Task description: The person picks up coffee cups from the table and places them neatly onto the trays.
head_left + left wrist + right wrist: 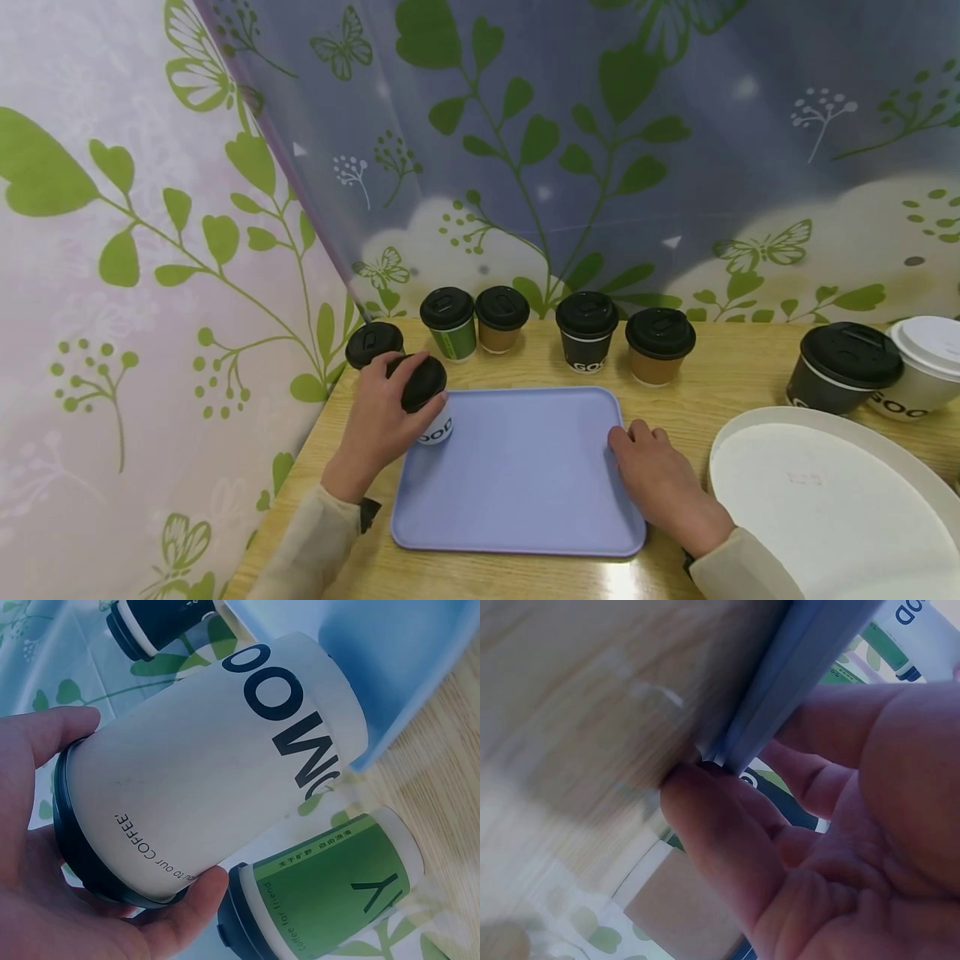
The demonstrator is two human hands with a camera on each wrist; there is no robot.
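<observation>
Gripping a white cup [437, 428] by its black lid [424, 382], our left hand [373, 429] curls its fingers round the top. The cup's lower part shows over the far left corner of a blue tray [525, 475], which spreads between our two hands. Our right hand [656, 475] pinches the tray's right edge, with a finger tucked under the rim.

As far as we can judge, the work is at an early stage. One cup is already at the tray, but not yet released; we cannot tell whether its base rests there or hangs just above. The other cups stand outside the tray.

Just beyond our left hand is a half-hidden cup with a dark lid [375, 343]. Further beyond, and to that hand's right, a green cup [455, 342] and a small brown cup [498, 339] stand side by side. Past our right hand are a black cup [585, 350], slightly to its left, and a second brown cup [657, 368]. Right of our right hand lies a round white tray [862, 517], with a large black-lidded cup [828, 385] and a white-lidded cup [911, 387] beyond it.
</observation>
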